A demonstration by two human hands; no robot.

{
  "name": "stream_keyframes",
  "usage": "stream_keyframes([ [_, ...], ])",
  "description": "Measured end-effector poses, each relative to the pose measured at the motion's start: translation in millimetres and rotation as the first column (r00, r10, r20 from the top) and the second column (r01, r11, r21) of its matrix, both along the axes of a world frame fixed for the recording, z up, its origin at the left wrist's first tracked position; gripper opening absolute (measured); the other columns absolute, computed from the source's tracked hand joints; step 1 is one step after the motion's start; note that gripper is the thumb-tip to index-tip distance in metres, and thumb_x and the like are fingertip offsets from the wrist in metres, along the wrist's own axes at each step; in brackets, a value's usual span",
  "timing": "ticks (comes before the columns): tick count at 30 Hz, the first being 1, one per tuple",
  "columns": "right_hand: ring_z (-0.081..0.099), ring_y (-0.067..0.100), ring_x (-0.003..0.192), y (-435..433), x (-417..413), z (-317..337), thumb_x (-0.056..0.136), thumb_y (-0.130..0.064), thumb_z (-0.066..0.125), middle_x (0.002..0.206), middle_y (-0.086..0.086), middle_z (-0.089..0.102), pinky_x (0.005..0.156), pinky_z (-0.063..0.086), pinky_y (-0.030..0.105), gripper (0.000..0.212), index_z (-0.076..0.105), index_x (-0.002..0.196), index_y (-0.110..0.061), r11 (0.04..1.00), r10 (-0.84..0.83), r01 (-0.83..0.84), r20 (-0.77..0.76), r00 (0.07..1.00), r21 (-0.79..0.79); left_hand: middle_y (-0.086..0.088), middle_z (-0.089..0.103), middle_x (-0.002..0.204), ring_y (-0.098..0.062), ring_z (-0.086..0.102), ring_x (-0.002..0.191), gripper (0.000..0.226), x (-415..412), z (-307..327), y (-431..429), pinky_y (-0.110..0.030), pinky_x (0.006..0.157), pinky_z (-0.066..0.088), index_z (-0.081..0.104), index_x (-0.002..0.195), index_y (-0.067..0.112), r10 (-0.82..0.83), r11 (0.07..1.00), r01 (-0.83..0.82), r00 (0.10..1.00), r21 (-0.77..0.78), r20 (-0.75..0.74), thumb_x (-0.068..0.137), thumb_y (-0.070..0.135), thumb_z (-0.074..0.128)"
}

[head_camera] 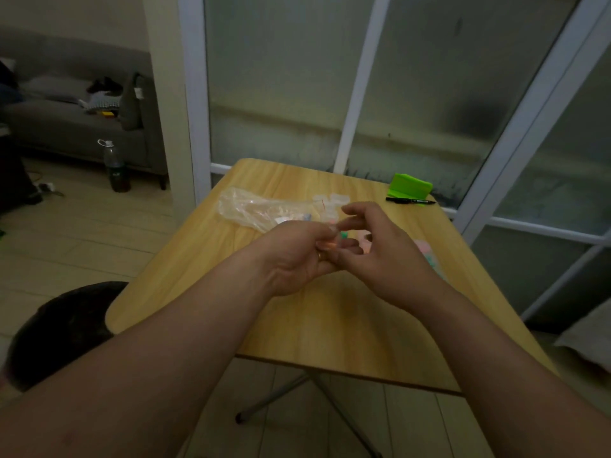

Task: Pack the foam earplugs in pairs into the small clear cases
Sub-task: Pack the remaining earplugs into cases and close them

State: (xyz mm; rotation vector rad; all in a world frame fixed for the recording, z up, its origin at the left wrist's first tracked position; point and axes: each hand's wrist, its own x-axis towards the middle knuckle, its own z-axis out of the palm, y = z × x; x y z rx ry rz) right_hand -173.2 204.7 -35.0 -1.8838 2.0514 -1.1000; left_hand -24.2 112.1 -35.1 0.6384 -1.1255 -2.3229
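Observation:
Both hands meet over the middle of the wooden table (330,325). My left hand (297,256) pinches a small clear case (329,243) with something orange-pink inside it. My right hand (380,249) touches the same case from the right, fingers curled around it. Just behind the fingers lies a green earplug (345,233), and pink earplugs (365,241) lie beside it. More pink and green earplugs (426,251) show past my right wrist. Several empty clear cases (330,200) lie further back.
A crumpled clear plastic bag (254,208) lies on the left part of the table. A black marker (410,201) and a green box (411,186) sit at the far right corner. A dark stool (62,325) stands at the left, with glass doors behind the table.

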Motion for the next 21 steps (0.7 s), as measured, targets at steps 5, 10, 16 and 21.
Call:
stream_keyframes([
  [5, 0.052, -0.004, 0.123, 10, -10, 5, 0.092, -0.040, 0.080, 0.132, -0.019, 0.060, 0.098, 0.043, 0.012, 0.059, 0.054, 0.145, -0.029, 0.999, -0.023, 0.026, -0.067, 0.997, 0.041, -0.028, 0.070, 0.121, -0.027, 0.077, 0.095, 0.031, -4, 1, 11, -0.036, 0.078, 0.066, 0.054, 0.138, -0.002, 0.038, 0.996, -0.034, 0.998, -0.085, 0.045, 0.108, -0.001, 0.046],
  [10, 0.056, -0.007, 0.113, 16, -19, 11, 0.092, -0.040, 0.080, 0.126, -0.019, 0.064, 0.087, 0.040, 0.004, 0.050, 0.062, 0.137, -0.029, 0.999, 0.014, -0.008, -0.148, 0.989, 0.043, -0.026, 0.067, 0.125, -0.030, 0.072, 0.109, 0.032, -20, -1, 22, -0.041, 0.088, 0.065, 0.057, 0.137, -0.004, 0.044, 0.983, -0.027, 0.995, -0.181, 0.092, 0.109, -0.001, 0.044],
  [16, 0.059, -0.006, 0.104, 33, -45, 25, 0.096, -0.037, 0.075, 0.110, -0.021, 0.065, 0.082, 0.041, 0.009, 0.043, 0.064, 0.137, -0.032, 0.999, -0.027, 0.032, -0.244, 0.969, 0.013, -0.030, 0.063, 0.138, -0.033, 0.068, 0.110, 0.033, -40, 9, 38, -0.051, 0.104, 0.056, 0.057, 0.137, -0.002, 0.022, 0.971, -0.005, 0.997, -0.240, 0.070, 0.110, 0.014, 0.050],
  [21, 0.062, 0.004, 0.102, 53, -78, 26, 0.096, -0.037, 0.073, 0.114, -0.013, 0.065, 0.087, 0.051, 0.026, 0.041, 0.067, 0.136, -0.027, 0.988, -0.149, 0.153, -0.221, 0.964, 0.002, -0.027, 0.065, 0.130, -0.037, 0.073, 0.112, 0.040, -38, 14, 25, -0.045, 0.093, 0.063, 0.050, 0.138, 0.000, 0.158, 0.979, -0.151, 0.986, -0.137, 0.043, 0.107, 0.025, 0.057],
])
